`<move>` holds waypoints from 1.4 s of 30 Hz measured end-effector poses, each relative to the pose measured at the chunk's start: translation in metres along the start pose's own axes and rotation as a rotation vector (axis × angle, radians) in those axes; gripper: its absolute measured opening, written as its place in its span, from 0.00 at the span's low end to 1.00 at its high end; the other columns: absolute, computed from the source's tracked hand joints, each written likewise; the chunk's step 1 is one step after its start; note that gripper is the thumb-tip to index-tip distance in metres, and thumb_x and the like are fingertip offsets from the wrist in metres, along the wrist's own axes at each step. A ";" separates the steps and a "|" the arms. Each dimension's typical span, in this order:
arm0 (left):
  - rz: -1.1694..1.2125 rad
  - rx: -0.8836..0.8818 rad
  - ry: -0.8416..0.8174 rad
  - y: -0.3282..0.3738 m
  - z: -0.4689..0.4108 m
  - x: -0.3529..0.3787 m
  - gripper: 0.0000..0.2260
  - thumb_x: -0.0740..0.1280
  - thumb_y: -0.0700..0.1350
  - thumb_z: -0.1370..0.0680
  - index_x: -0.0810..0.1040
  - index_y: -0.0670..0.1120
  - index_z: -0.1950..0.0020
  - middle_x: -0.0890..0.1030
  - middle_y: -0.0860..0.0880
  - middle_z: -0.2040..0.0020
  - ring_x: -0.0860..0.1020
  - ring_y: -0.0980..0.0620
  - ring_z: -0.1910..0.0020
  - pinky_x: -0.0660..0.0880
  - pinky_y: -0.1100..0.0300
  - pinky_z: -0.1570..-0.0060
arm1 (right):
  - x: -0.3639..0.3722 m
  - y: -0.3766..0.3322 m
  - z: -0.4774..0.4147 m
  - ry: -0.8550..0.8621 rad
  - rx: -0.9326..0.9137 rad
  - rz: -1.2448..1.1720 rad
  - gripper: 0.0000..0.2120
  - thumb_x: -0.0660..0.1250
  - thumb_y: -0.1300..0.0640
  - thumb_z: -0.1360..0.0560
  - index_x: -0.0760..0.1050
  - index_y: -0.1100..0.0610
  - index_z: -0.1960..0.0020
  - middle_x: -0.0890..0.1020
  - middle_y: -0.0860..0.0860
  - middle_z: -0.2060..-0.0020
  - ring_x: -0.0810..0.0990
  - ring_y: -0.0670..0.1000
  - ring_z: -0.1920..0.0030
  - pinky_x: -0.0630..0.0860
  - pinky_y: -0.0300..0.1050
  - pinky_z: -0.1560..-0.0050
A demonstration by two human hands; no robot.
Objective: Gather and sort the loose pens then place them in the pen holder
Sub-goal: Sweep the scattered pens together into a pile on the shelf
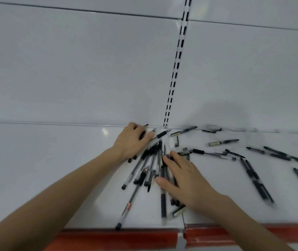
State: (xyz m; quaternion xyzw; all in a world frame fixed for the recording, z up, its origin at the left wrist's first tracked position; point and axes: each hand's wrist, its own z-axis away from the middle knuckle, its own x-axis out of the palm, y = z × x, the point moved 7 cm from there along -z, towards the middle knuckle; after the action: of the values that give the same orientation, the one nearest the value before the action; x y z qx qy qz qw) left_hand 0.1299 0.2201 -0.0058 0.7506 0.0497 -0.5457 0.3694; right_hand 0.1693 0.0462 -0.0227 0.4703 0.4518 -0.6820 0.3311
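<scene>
A pile of several black and clear pens (pixel 149 168) lies on a white shelf (pixel 54 169), between my two hands. My left hand (pixel 132 141) rests on the far left side of the pile, fingers curled over a few pens near the back wall. My right hand (pixel 184 176) lies flat on the right side of the pile, fingers spread and pressing on pens. More loose pens (pixel 256 180) are scattered across the shelf to the right. No pen holder is in view.
A white back panel with a slotted upright (pixel 178 57) rises behind the shelf. A red strip (pixel 235 232) runs along the shelf's front edge. One long pen (pixel 126 209) reaches almost to that edge.
</scene>
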 end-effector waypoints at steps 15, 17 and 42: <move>-0.190 0.227 -0.268 0.040 0.060 0.023 0.47 0.42 0.75 0.32 0.45 0.42 0.24 0.47 0.45 0.23 0.47 0.52 0.24 0.45 0.60 0.29 | -0.011 0.053 0.027 0.043 0.246 0.020 0.47 0.41 0.24 0.34 0.43 0.50 0.24 0.44 0.51 0.24 0.40 0.49 0.24 0.40 0.54 0.27; -0.125 0.235 -0.237 0.060 0.062 0.032 0.38 0.48 0.67 0.25 0.48 0.43 0.24 0.52 0.46 0.23 0.52 0.51 0.25 0.48 0.62 0.30 | -0.012 0.053 0.023 0.066 0.250 0.015 0.42 0.45 0.29 0.29 0.44 0.53 0.24 0.45 0.51 0.24 0.42 0.49 0.24 0.41 0.54 0.27; -0.022 0.203 -0.149 0.149 0.039 0.099 0.24 0.48 0.50 0.18 0.50 0.40 0.25 0.49 0.39 0.24 0.46 0.45 0.24 0.46 0.54 0.25 | -0.032 0.121 0.041 0.028 0.224 0.064 0.35 0.46 0.37 0.23 0.40 0.57 0.24 0.42 0.51 0.24 0.41 0.47 0.24 0.43 0.50 0.25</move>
State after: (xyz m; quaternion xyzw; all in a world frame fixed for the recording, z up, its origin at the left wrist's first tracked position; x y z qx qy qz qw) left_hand 0.2100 0.0562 -0.0209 0.7409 -0.0249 -0.6061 0.2881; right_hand 0.2726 -0.0359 -0.0235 0.5280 0.3624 -0.7105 0.2916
